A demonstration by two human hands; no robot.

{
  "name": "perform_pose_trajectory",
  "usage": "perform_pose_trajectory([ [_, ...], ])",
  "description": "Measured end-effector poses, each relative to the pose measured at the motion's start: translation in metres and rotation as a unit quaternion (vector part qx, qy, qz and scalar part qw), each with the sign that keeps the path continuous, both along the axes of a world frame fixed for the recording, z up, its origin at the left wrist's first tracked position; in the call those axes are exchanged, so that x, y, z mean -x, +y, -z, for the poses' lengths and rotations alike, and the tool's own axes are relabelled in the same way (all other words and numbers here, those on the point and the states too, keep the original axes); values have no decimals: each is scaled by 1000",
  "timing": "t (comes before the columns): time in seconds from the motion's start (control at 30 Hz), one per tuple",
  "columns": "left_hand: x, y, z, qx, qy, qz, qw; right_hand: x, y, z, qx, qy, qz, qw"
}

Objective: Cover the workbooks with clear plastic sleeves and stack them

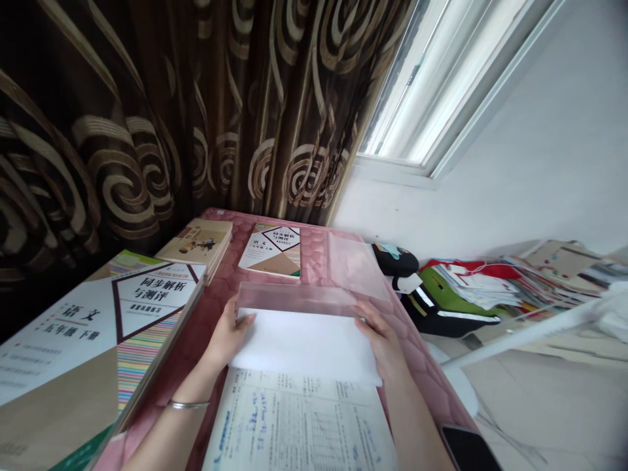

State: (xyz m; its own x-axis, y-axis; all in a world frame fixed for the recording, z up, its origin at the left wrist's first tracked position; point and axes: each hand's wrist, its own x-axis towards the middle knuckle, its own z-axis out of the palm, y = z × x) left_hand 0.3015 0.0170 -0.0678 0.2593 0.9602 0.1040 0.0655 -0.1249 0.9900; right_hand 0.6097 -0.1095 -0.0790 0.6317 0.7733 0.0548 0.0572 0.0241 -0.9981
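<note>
My left hand (230,337) is closed on the left edge of a clear plastic book cover (294,296) and a blank white page (299,343), its thumb on top. On the opposite edge, my right hand (380,333) grips the same cover and page, fingers curled over the side. The plastic reaches past the white page at the far end. Below the white page lies a printed workbook page (304,425) with blue handwriting. How far the page sits inside the plastic I cannot tell.
A pink quilted cover (314,255) lies under everything. Around are a large workbook (98,340), a stack of tan books (199,245), a smaller workbook (272,252) and another clear plastic sheet (356,265). A phone (468,448) is at lower right; bags (446,297) and piled papers (564,268) stand beyond.
</note>
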Motion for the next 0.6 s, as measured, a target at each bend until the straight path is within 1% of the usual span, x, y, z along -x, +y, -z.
perform_pose_trajectory([
  [0.07, 1, 2, 4, 8, 17, -21, 1000, -3, 2, 3, -6, -4, -4, 1000],
  [0.2, 3, 4, 13, 21, 66, -39, 997, -14, 7, 15, 16, 11, 4, 1000],
  [0.3, 3, 5, 16, 5, 76, -47, 996, -19, 10, 21, 12, 0, 20, 1000],
  [0.37, 3, 5, 16, -5, 64, -51, 997, -20, 10, 21, 0, -13, 16, 1000],
  [0.47, 2, 5, 16, -12, 59, -51, 997, -19, 8, 19, -27, -16, -9, 999],
  [0.53, 2, 4, 14, -22, 85, -58, 994, -19, 7, 18, -39, -6, -22, 999],
  [0.6, 2, 2, 12, -29, 136, -63, 988, -19, 7, 18, -29, 4, -29, 999],
])
